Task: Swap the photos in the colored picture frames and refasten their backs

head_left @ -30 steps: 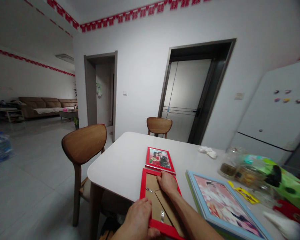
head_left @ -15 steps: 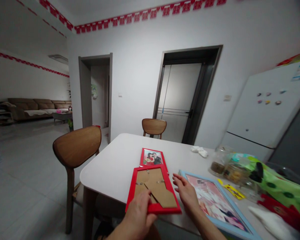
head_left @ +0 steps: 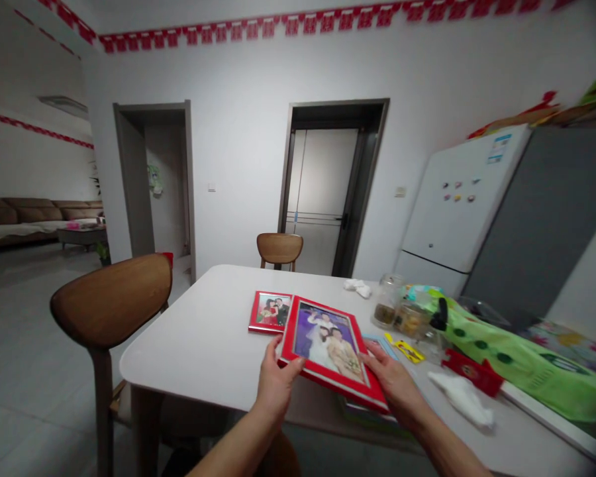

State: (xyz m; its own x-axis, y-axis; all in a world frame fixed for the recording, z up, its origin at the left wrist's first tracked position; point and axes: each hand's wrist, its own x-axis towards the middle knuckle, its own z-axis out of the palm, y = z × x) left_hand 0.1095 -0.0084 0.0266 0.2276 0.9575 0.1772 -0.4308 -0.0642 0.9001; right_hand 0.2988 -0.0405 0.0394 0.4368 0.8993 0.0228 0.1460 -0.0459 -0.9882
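Between my two hands is a red picture frame (head_left: 328, 344), tilted, its photo side facing up. The photo shows a couple in wedding clothes against purple. My left hand (head_left: 275, 377) grips the lower left corner, thumb on the front. My right hand (head_left: 390, 374) is closed on the right edge, with the fingers partly over the front. Behind it on the table lies a smaller red picture frame (head_left: 273, 311) with a photo of a couple. A light blue picture frame (head_left: 385, 346) is mostly hidden under the held frame and my right hand.
On the right of the white table (head_left: 189, 344) stand glass jars (head_left: 386, 311), a yellow packet (head_left: 407, 351), a green bag (head_left: 516, 358), a red box (head_left: 471, 371) and a crumpled white tissue (head_left: 461, 397). Wooden chairs stand at the left (head_left: 114, 305) and far side (head_left: 279, 248).
The held red frame has been turned from its brown back to its photo side. My right hand, free before, now grips its right edge. The view has swung to the right.
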